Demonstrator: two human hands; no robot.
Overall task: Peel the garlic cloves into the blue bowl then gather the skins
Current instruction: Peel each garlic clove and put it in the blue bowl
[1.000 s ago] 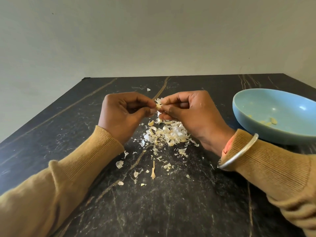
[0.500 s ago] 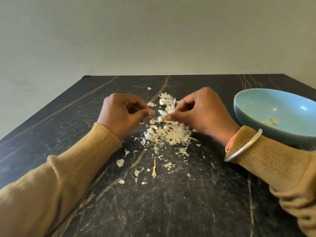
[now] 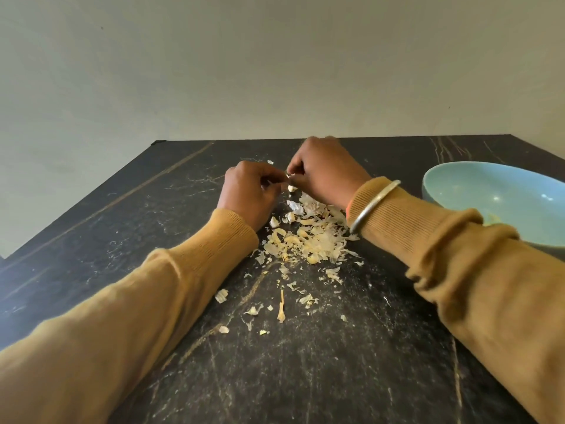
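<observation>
Dark marbled table point(image 3: 336, 377), we note. Blue bowl point(image 3: 489, 203) lies well right of the right hand point(image 3: 324, 172), the nearer to it. Skins point(image 3: 305, 240) heap just nearside of both hands. Left hand point(image 3: 249, 194) and right together pinch one small garlic clove point(image 3: 289, 176) between fingertips; its axis we cannot tell

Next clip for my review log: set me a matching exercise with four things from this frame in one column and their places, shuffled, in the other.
Things
1. blue bowl
2. pile of skins
3. metal bangle
4. garlic piece

Places
A. worn on the right forearm
B. pinched between the left hand and the right hand
C. on the table, to the right of the right forearm
D. on the table, between the right forearm and the left forearm

Pairs: 1-C, 2-D, 3-A, 4-B
</observation>
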